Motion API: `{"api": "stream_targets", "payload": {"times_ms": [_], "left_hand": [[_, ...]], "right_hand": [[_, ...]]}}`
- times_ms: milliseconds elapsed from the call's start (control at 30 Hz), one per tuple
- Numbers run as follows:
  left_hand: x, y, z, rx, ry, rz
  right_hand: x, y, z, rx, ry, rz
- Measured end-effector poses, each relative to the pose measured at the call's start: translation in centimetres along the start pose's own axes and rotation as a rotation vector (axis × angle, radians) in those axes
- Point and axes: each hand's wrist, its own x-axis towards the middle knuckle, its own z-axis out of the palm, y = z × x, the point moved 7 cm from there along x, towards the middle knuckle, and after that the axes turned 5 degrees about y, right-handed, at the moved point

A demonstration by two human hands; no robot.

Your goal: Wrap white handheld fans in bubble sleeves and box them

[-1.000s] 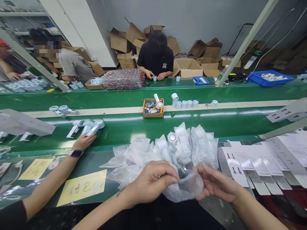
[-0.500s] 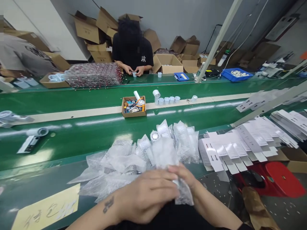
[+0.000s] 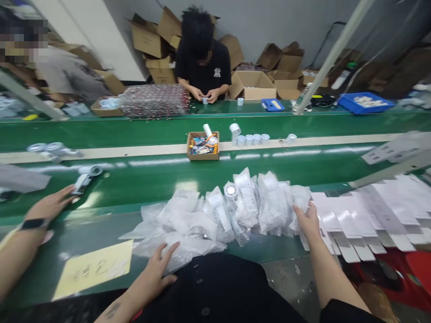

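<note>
My left hand point(image 3: 156, 269) has its fingers spread beside the flat clear bubble bags point(image 3: 182, 226) and holds nothing. At the right end of the row of filled bubble-wrap bags point(image 3: 247, 202), my right hand point(image 3: 308, 220) has its fingers around the edge of a wrapped bag point(image 3: 299, 199). One bag in the row shows a round white part point(image 3: 230, 190). The row lies on the near edge of the green bench point(image 3: 134, 224).
Another person's hand point(image 3: 54, 204) touches a white and dark device point(image 3: 82, 183) at left. Folded white cartons point(image 3: 357, 211) stand at right. A parts box point(image 3: 203, 156) sits mid-belt. Across it, a person point(image 3: 202, 67) handles a small cup. A yellow paper point(image 3: 96, 269) lies near left.
My hands have parted: the right moved to the row's right end with a wrapped bag, the left moved left and opened. Another person's arm has entered at left, and the view has shifted.
</note>
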Motion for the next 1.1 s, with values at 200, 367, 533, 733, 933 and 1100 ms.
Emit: {"api": "stream_targets", "payload": {"times_ms": [200, 367, 533, 733, 933, 1100], "left_hand": [[1.9, 3.8, -1.1, -0.199, 0.152, -0.029], [1.5, 5.5, -4.9, -0.429, 0.486, -0.130], [1.8, 6.7, -8.3, -0.761, 0.453, -0.202], [1.6, 10.3, -10.7, -0.872, 0.067, 0.083], [1.2, 3.9, -10.7, -1.172, 0.375, -0.317], [1.9, 3.9, -9.5, -1.488, 0.378, -0.350]], "right_hand": [[0.1, 0.6, 2.7, -0.447, -0.009, -0.135], [1.4, -0.2, 0.3, -0.711, -0.055, -0.141], [-4.5, -9.5, 0.8, -0.278, -0.123, -0.310], [-18.3, -19.4, 11.6, 0.132, -1.018, -0.637], [-20.1, -20.5, 13.5, 0.141, -1.072, -0.613], [-20.8, -18.4, 13.2, 0.284, -0.964, -0.419]]}}
